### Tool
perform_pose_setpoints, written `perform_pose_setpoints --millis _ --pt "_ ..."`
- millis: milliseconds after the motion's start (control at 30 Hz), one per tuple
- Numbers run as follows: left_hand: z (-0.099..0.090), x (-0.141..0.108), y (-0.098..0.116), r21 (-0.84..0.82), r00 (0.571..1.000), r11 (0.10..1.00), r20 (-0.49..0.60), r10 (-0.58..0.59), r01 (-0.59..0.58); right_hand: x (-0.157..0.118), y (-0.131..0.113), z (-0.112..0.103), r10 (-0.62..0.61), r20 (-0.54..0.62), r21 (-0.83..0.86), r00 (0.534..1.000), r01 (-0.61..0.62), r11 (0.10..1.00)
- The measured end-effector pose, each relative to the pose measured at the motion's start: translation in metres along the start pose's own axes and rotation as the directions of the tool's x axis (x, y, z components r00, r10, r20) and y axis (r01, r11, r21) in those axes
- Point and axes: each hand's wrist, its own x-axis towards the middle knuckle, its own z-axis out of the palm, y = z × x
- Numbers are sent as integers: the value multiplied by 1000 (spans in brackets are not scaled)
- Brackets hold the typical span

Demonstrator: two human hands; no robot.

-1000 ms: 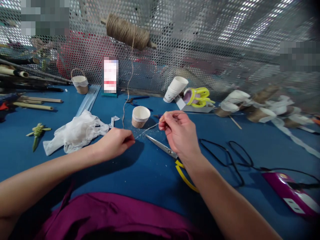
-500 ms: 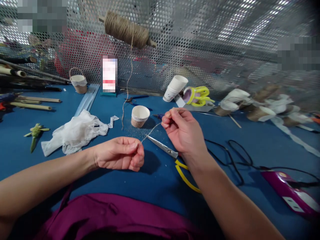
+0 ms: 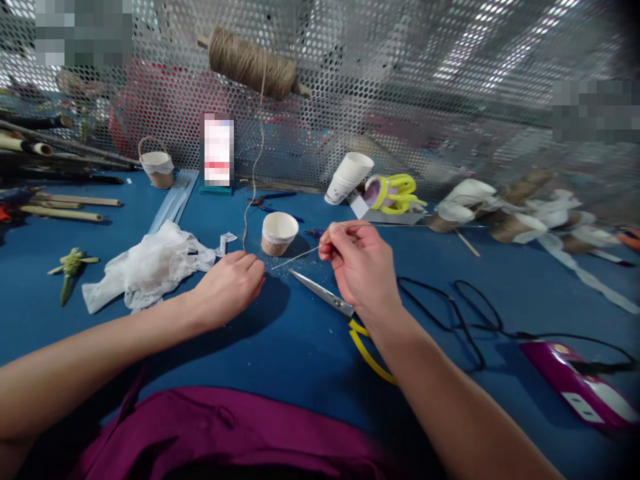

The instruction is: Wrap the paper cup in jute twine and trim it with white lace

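Note:
My right hand (image 3: 357,260) pinches a thin piece of twine (image 3: 296,257) between thumb and fingers. The twine slants down to the left, its far end short of my left hand (image 3: 233,287). That hand is closed, back up, with its fingertips hidden, so what it holds cannot be seen. The strand hanging from the twine spool (image 3: 253,63) meets its knuckles. Just beyond both hands stands a small paper cup (image 3: 280,233) with a brown wrapped lower part and white lace rim. Yellow-handled scissors (image 3: 325,293) lie beneath my right hand, blades pointing left.
White lace fabric (image 3: 155,263) lies left, near a small green stick figure (image 3: 71,270). Behind are a handled basket cup (image 3: 157,170), a phone (image 3: 219,150), stacked paper cups (image 3: 349,177) and more scissors (image 3: 397,193). A purple power strip (image 3: 575,383) with black cable sits right.
My left hand has let go of the short twine and moved left and up, turning palm down by the hanging strand. My right hand keeps the twine, nearly in place.

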Motion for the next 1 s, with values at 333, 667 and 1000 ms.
perform_pose_setpoints --millis 333,667,1000 --pt "-1 -3 -4 -868 873 163 484 68 469 8 -3 -9 54 36 104 998 -57 993" --pt "9 -13 9 -820 815 -165 479 327 548 0 -9 -4 147 177 164 973 -177 971" --pt "1 -10 9 -831 823 354 521 225 429 -3 -12 -2 102 171 96 980 -120 988"
